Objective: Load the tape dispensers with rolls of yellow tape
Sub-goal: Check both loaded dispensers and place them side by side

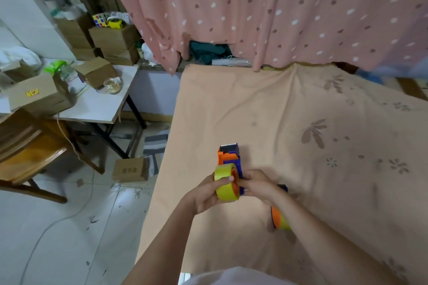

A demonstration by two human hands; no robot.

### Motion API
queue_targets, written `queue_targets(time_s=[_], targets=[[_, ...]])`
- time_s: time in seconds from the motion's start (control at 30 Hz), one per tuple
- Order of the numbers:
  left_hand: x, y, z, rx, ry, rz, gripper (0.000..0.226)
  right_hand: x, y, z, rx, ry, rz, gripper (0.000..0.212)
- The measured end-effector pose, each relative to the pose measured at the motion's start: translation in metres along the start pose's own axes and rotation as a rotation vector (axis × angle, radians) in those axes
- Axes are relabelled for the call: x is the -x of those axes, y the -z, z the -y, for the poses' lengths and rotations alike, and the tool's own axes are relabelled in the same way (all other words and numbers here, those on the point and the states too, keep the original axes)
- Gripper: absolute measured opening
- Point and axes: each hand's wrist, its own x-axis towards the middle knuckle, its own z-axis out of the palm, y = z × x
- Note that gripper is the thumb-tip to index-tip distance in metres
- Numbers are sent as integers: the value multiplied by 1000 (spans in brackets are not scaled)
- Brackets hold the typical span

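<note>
While a peach floral sheet [289,118] covered the work surface, both hands met above its near left part. An orange and blue tape dispenser [229,157] stood between them, the right hand [258,184] gripping its body. The left hand [206,194] grasped a yellow tape roll [225,184] pressed against the dispenser's orange hub. A second dispenser [279,215], already carrying yellow tape, lay beneath the right forearm.

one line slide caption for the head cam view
Left hand and right hand fit a yellow tape roll onto an orange-and-blue tape dispenser over a peach sheet.
</note>
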Motion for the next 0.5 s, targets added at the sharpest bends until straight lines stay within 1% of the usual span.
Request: queue_targets(time_s=[0.03, 0.07, 0.1, 0.13, 0.17, 0.2, 0.23, 0.27, 0.33, 0.37, 0.43, 0.5], targets=[[2, -7, -2, -4, -20, -10, 76, 8, 3, 5, 101, 49, -32, 19], [4, -14, -3, -14, -39, -32, 81, 14, 7, 10, 268, 128, -132, 19], [7, -20, -4, -35, -59, -64, 87, 20, 10, 14, 457, 222, -297, 21], [8, -26, -4, -59, -82, -90, 91, 28, 11, 18, 573, 328, -467, 22], [9, -31, -2, -84, -107, -108, 93, 37, 10, 25, 577, 432, -567, 21], [10, -36, -1, -107, -128, -121, 94, 44, 9, 30, 546, 514, -581, 20], [10, -40, 1, -134, -142, -131, 94, 50, 8, 37, 547, 559, -530, 21], [12, -44, 2, -163, -149, -135, 95, 53, 8, 41, 584, 563, -435, 25], [15, -51, 3, -196, -156, -126, 101, 58, 8, 46, 751, 446, -269, 37], [17, -54, 3, -200, -160, -115, 104, 60, 8, 48, 832, 368, -226, 43], [20, -59, 2, -214, -172, -94, 109, 62, 10, 50, 920, 279, -202, 50], [23, -63, 2, -246, -183, -83, 110, 68, 12, 52, 931, 250, -211, 49]])
